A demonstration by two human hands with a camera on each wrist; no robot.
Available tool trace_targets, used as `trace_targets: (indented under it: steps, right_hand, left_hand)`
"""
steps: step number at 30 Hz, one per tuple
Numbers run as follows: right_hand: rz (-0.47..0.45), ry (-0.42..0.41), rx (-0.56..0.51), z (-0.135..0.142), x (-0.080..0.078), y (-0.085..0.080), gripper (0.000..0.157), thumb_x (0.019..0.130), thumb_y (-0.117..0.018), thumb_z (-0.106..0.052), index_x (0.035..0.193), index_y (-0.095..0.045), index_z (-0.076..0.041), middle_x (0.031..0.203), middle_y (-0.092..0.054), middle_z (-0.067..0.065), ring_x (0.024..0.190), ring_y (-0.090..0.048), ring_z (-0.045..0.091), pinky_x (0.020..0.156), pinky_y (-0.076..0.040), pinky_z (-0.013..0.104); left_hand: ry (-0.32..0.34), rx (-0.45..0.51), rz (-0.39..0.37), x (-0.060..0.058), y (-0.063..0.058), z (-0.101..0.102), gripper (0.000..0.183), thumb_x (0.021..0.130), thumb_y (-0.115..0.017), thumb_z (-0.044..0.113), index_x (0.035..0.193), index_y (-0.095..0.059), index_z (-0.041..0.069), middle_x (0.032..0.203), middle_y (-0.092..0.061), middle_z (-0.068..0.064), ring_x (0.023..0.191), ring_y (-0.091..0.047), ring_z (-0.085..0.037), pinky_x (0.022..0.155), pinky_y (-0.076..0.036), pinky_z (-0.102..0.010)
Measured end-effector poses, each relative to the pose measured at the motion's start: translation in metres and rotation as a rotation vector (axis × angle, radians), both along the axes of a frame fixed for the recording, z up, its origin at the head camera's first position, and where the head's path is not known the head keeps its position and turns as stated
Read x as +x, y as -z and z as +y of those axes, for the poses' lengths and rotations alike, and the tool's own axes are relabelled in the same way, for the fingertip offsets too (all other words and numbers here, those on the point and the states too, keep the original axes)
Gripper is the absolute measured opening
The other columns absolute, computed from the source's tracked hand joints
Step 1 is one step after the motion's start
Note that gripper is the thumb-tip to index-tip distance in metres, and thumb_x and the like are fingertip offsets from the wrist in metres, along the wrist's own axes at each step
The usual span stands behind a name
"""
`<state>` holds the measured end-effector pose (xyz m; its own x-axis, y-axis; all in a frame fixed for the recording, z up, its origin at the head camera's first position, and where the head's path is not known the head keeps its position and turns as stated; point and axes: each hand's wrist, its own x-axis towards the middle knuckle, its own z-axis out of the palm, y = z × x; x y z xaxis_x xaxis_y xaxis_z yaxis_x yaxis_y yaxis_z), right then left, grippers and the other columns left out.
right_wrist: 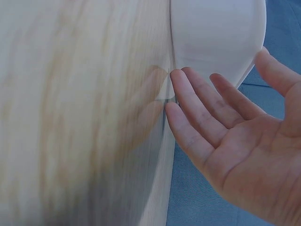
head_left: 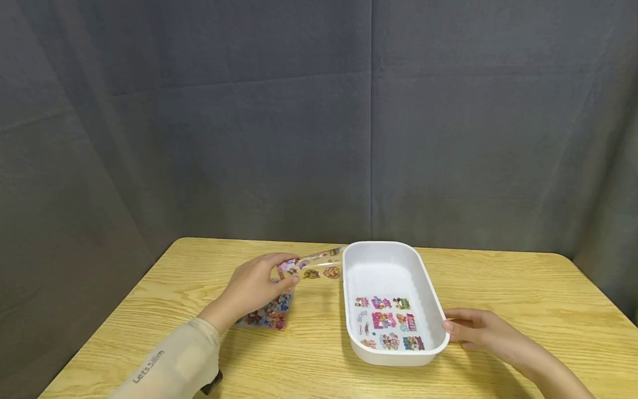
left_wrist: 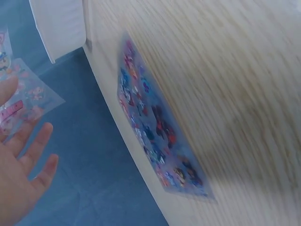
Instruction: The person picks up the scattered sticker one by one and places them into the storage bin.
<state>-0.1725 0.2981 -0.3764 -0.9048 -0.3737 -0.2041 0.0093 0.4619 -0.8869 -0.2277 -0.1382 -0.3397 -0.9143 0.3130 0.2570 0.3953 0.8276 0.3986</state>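
Note:
My left hand (head_left: 254,285) pinches a clear sticker sheet (head_left: 321,271) between thumb and fingers, and the sheet reaches up to the left rim of a white plastic bin (head_left: 384,359). Cartoon stickers (head_left: 384,320) show on the bin's floor. Below the left hand a pack of cartoon stickers (left_wrist: 150,127) lies flat on the table, partly covered by the hand in the head view. At the bin's near right corner is my right hand (head_left: 480,332), its thumb at the rim and its fingers (right_wrist: 193,108) fairly straight beside the outer wall.
The wooden table (head_left: 523,288) has rounded far corners, and a dark grey curtain (head_left: 299,138) hangs behind it. A small black object (head_left: 212,383) shows under the left sleeve (head_left: 174,354).

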Motion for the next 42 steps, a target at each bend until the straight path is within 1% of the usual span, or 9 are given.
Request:
trace_targets:
  steps: [8, 14, 19, 25, 28, 35, 42]
  right_hand:
    - [0.001, -0.010, -0.008, 0.000, 0.000, 0.000, 0.062, 0.103, -0.055, -0.028, 0.139, -0.039, 0.020, 0.123, -0.063, 0.026, 0.110, -0.063, 0.035, 0.086, -0.054, 0.050]
    - [0.004, -0.004, -0.005, 0.001, -0.001, 0.000, 0.062, 0.103, -0.055, -0.028, 0.138, -0.039, 0.020, 0.123, -0.063, 0.026, 0.110, -0.064, 0.034, 0.087, -0.054, 0.049]
    - [-0.008, -0.004, -0.007, 0.001, -0.001, 0.000, 0.063, 0.103, -0.055, -0.029, 0.139, -0.039, 0.020, 0.123, -0.063, 0.027, 0.110, -0.063, 0.036, 0.087, -0.054, 0.051]
    - [-0.009, -0.002, -0.006, 0.001, 0.000, -0.001, 0.063, 0.103, -0.055, -0.029, 0.139, -0.039, 0.020, 0.123, -0.063, 0.026, 0.110, -0.063, 0.036, 0.088, -0.054, 0.050]
    - [-0.011, -0.002, -0.005, 0.001, 0.000, -0.001, 0.063, 0.103, -0.055, -0.029, 0.139, -0.039, 0.020, 0.123, -0.063, 0.027, 0.110, -0.063, 0.036, 0.088, -0.054, 0.050]
    - [0.000, -0.013, -0.013, 0.000, 0.001, 0.000, 0.062, 0.103, -0.055, -0.027, 0.139, -0.038, 0.020, 0.123, -0.064, 0.023, 0.108, -0.064, 0.025, 0.087, -0.054, 0.048]
    - [-0.017, -0.014, -0.020, 0.000, 0.000, -0.001, 0.062, 0.103, -0.055, -0.027, 0.140, -0.037, 0.020, 0.125, -0.063, 0.023, 0.109, -0.064, 0.027, 0.087, -0.054, 0.048]
  left_hand:
    - [-0.024, 0.005, 0.026, 0.003, -0.008, 0.013, 0.049, 0.091, -0.070, 0.045, 0.135, -0.062, 0.026, 0.133, -0.062, 0.000, 0.119, -0.060, -0.026, 0.095, -0.048, -0.052]
    - [0.003, 0.019, 0.057, 0.005, -0.015, 0.025, 0.049, 0.090, -0.073, 0.043, 0.135, -0.063, 0.027, 0.134, -0.062, 0.001, 0.121, -0.059, -0.025, 0.097, -0.047, -0.050]
    - [0.007, 0.028, 0.061, 0.006, -0.016, 0.032, 0.049, 0.089, -0.073, 0.044, 0.135, -0.063, 0.028, 0.134, -0.062, 0.002, 0.122, -0.058, -0.023, 0.098, -0.047, -0.049]
    - [0.041, 0.072, 0.070, 0.004, -0.016, 0.040, 0.049, 0.090, -0.073, 0.042, 0.135, -0.063, 0.025, 0.134, -0.062, 0.001, 0.123, -0.058, -0.024, 0.098, -0.047, -0.049]
    - [0.056, 0.085, 0.072, 0.004, -0.017, 0.045, 0.049, 0.090, -0.073, 0.041, 0.135, -0.063, 0.026, 0.134, -0.062, 0.002, 0.123, -0.058, -0.024, 0.098, -0.047, -0.049]
    - [0.087, 0.095, 0.060, 0.006, -0.018, 0.055, 0.047, 0.090, -0.073, 0.040, 0.134, -0.063, 0.027, 0.134, -0.062, 0.003, 0.123, -0.057, -0.023, 0.097, -0.048, -0.047]
    - [0.127, 0.097, 0.063, 0.005, -0.019, 0.064, 0.046, 0.090, -0.073, 0.040, 0.133, -0.064, 0.026, 0.133, -0.062, 0.004, 0.123, -0.058, -0.021, 0.097, -0.048, -0.046]
